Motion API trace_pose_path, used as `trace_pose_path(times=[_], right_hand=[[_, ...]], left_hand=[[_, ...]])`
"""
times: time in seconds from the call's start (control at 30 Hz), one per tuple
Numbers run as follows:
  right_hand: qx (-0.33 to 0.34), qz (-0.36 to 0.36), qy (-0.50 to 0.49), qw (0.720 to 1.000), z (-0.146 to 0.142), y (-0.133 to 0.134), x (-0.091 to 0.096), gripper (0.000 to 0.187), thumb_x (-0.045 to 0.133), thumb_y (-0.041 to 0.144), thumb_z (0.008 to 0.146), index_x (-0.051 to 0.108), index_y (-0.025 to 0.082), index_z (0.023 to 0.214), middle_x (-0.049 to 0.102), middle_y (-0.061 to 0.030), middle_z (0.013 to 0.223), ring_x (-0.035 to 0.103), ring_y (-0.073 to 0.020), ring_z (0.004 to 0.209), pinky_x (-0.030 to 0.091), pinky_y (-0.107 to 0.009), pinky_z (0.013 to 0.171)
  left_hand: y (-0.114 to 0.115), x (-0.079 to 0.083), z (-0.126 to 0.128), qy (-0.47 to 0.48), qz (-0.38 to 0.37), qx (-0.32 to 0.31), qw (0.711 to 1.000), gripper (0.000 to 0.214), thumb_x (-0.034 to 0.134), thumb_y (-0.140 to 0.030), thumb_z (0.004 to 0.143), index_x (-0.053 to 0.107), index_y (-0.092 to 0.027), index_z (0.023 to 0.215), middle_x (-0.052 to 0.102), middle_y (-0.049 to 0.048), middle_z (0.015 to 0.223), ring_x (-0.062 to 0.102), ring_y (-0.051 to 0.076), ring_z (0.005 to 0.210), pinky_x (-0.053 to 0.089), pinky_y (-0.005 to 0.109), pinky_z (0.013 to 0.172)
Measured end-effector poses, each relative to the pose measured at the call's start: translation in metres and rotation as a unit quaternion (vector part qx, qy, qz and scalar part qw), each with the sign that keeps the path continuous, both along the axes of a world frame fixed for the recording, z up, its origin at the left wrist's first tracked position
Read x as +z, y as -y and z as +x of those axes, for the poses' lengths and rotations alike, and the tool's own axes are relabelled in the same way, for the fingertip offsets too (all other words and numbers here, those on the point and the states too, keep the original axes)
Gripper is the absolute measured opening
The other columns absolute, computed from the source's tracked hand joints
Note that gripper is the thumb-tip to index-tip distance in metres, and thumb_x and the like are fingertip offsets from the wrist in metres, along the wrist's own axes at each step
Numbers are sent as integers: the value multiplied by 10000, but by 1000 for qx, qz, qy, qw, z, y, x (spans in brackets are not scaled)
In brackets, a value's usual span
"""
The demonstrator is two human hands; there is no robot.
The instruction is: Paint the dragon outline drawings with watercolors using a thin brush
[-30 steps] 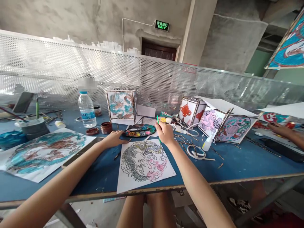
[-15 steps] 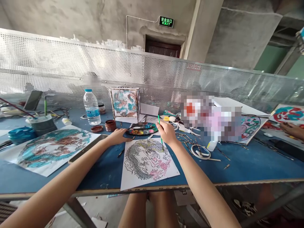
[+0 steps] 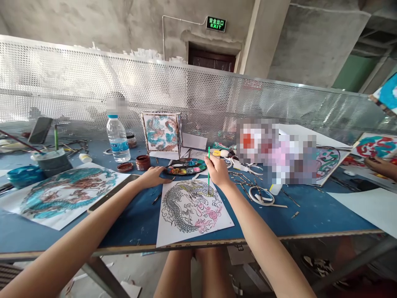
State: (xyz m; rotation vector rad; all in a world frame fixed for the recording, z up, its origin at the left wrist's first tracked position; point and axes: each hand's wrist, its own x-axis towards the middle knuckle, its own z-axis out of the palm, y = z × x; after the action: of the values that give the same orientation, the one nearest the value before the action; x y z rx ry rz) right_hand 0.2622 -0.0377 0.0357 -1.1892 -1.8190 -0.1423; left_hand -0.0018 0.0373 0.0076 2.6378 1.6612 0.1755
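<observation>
My right hand (image 3: 218,169) is closed round a thin green paintbrush (image 3: 209,165), held nearly upright. Its tip meets the upper right part of a dragon drawing (image 3: 186,223) on white paper, where the dragon's body has some yellow. Pink colour covers the flames and head area lower right on that sheet. My left hand (image 3: 152,177) grips the left end of an oval paint palette (image 3: 186,169), which holds several colours and lies just behind the drawing. The fingertips there are partly hidden.
Left of me are a painted dragon sheet (image 3: 71,194), a dark flat panel (image 3: 114,192), a grey water cup (image 3: 51,162) and a water bottle (image 3: 118,140). A brown paint jar (image 3: 143,162) stands behind my left hand. Twigs and tape rolls (image 3: 261,196) lie right. Another person's hand (image 3: 380,165) is far right.
The brush has become more upright, and its tip has shifted slightly left along the dragon's body. A white sheet has appeared at the right table edge. My left hand stays at the palette.
</observation>
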Motion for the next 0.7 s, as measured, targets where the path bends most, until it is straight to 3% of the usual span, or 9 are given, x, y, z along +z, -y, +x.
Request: trace_pose_path(times=[0.47,0.7], right_hand=[[9,-7,7,1000,-1,-1,-1,345,313,394,911,427,204,647,446,11,516,465,-144,535,255,-241,519],[14,-11,-34,999,-1,0,2,352,290,423,914,427,207,672,430,20,507,441,-140,511,265,-243,519]], left_hand=[[4,7,4,-14,-10,3,1000,747,437,-673,655,514,-167,1199,559,127,1215,496,323,1108,377,360,926],[0,2,1,-8,-8,-4,1000,779,411,-697,659,502,-149,1205,558,135,1208,490,319,1111,372,356,929]])
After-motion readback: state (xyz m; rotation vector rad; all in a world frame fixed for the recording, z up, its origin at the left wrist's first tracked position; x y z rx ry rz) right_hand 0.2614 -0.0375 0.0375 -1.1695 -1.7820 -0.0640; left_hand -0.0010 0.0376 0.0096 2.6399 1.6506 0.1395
